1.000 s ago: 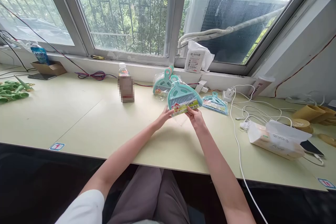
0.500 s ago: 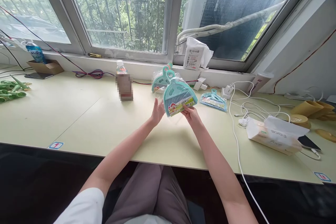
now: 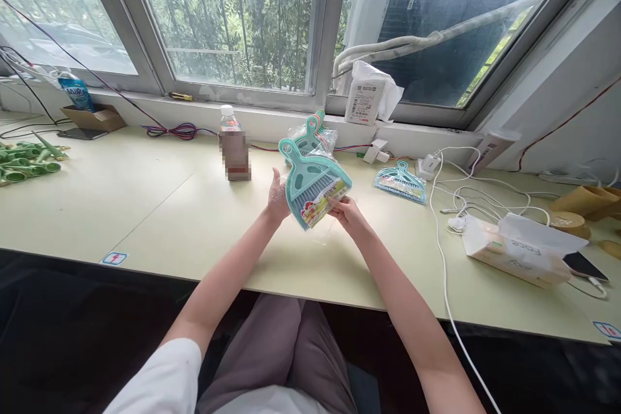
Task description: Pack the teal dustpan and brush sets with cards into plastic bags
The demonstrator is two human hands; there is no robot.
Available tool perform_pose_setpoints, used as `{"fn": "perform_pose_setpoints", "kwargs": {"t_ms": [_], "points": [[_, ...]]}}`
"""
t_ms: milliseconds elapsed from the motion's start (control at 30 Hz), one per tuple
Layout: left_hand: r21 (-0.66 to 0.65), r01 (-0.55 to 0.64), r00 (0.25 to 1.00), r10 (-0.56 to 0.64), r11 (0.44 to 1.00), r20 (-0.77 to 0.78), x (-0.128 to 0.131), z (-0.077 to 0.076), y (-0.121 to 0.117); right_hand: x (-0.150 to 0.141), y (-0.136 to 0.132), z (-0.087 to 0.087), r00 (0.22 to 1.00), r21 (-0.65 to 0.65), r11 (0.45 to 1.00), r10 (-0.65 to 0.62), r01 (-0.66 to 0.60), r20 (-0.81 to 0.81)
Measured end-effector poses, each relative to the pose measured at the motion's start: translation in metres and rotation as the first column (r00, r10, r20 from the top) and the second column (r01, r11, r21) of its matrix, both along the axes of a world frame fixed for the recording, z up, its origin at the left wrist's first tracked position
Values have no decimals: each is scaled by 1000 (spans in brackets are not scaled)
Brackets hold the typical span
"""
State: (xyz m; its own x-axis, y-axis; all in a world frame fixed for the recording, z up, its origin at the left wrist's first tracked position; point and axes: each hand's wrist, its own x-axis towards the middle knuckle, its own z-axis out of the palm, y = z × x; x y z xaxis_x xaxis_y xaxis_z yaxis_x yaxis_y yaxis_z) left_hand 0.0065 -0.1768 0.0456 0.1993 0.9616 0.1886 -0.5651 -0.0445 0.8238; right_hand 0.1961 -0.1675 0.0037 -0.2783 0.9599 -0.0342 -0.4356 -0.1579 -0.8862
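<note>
A mint-green dustpan and brush set (image 3: 317, 184) in clear plastic wrap, with a colourful label along its lower edge, is held tilted to the left above the table. My right hand (image 3: 347, 212) grips its lower right edge, fingers closed on the wrapper. At the set's left edge is my left hand (image 3: 278, 199), its thumb stretched up and apart; the other fingers are partly hidden behind the set. Behind it stand more wrapped dustpan sets (image 3: 315, 132), partly covered. Another wrapped set (image 3: 400, 182) lies flat to the right.
A bottle (image 3: 235, 149), its body blurred, stands left of my hands. White cables (image 3: 439, 233) and a tissue pack (image 3: 519, 249) lie on the right. Green plastic parts (image 3: 29, 160) are piled far left. A white packet (image 3: 369, 96) rests on the sill.
The held dustpan set has moved left and tipped further to the left, nearer my left palm. My right hand still grips it. The whole view has shifted slightly.
</note>
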Motion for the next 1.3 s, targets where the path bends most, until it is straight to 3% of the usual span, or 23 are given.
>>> {"fn": "perform_pose_setpoints", "kwargs": {"t_ms": [133, 333, 533, 700, 867, 1000, 1100, 1200, 1267, 1300], "points": [[-61, 108, 989, -101, 992, 106, 8, -10, 5, -2, -2, -1, 1000, 6, 1000, -24, 24, -14], [-24, -37, 991, 40, 999, 131, 15, -20, 6, 2, 3, -1, 981, 11, 983, -183, 184, -70], [19, -69, 988, 71, 997, -137, 37, -30, 0, 5, 10, -8, 953, -50, 962, -274, 270, -126], [74, -103, 954, 120, 992, -275, 34, -40, 5, -1, 8, -11, 940, -103, 946, -317, 306, -121], [39, 50, 884, -26, 998, -466, 27, -32, 0, 0, 8, -12, 930, -117, 931, -357, 346, -91], [18, 83, 883, -65, 996, -465, 26, -30, -1, 0, 8, -14, 932, -107, 933, -353, 344, -84], [-10, 56, 894, -54, 998, -446, 24, -38, 6, 1, 8, -12, 951, -129, 945, -307, 301, -29], [-36, 31, 919, -43, 999, -393, 17, -49, 18, 10, 8, -3, 979, -183, 963, -184, 197, 86], [-56, 2, 943, -20, 998, -332, 11, -55, 27, 19, 6, 6, 965, -117, 972, -177, 203, 196], [-73, -14, 954, -9, 997, -300, 8, -57, 30, 24, 5, 10, 932, -24, 965, -245, 261, 267]]}}
